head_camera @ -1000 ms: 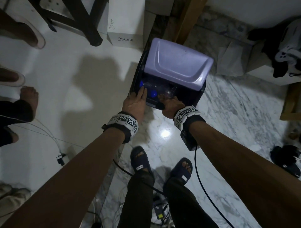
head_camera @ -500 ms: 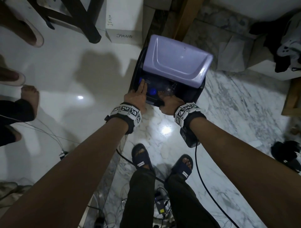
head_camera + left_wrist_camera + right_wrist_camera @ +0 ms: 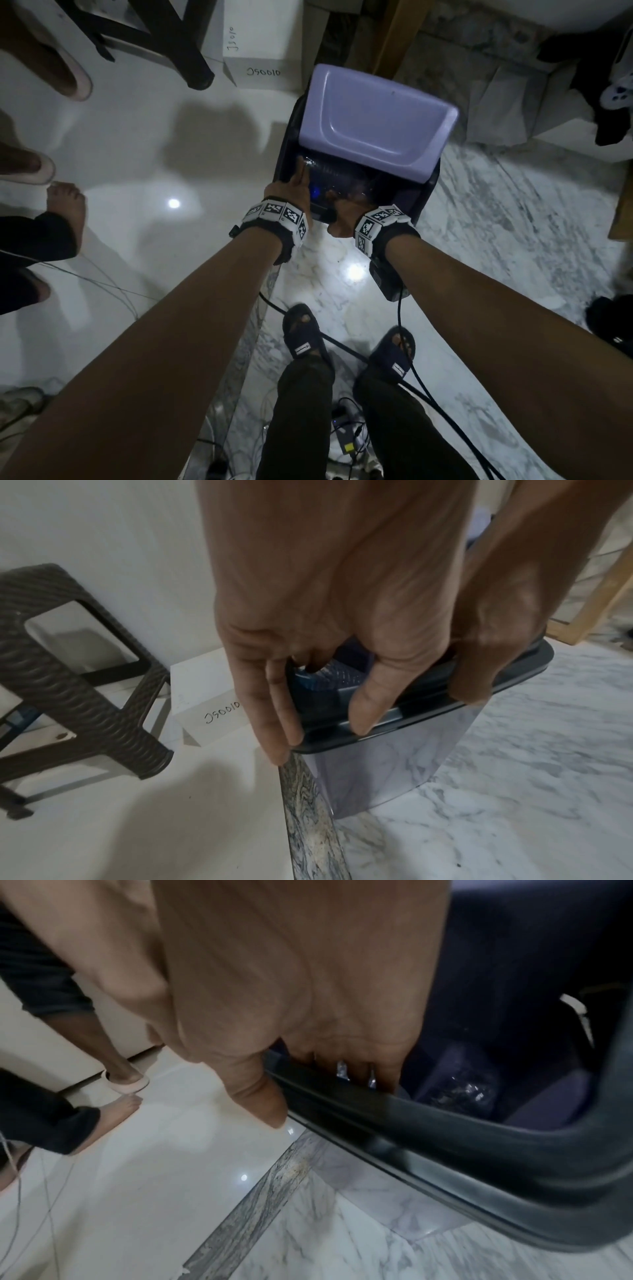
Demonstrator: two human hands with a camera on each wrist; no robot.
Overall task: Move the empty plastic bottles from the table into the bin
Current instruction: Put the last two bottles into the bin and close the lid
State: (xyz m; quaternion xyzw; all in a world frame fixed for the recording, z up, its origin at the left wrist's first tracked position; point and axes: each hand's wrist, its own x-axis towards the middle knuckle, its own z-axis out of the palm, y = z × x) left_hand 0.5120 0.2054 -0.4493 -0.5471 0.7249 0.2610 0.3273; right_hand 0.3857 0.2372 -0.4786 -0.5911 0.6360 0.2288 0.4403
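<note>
Head cam: 2 hands (image 3: 291, 192), 1 bin (image 3: 430, 192)

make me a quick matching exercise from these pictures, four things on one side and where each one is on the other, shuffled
Things:
1. left hand
2. lilac lid
3. white box
4. clear bottles

Places:
A. raised open over the bin
B. on the floor beside the bin
C. on the bin's near rim
D. down inside the bin

Pairs: 1-C, 2-A, 3-B, 4-D
</note>
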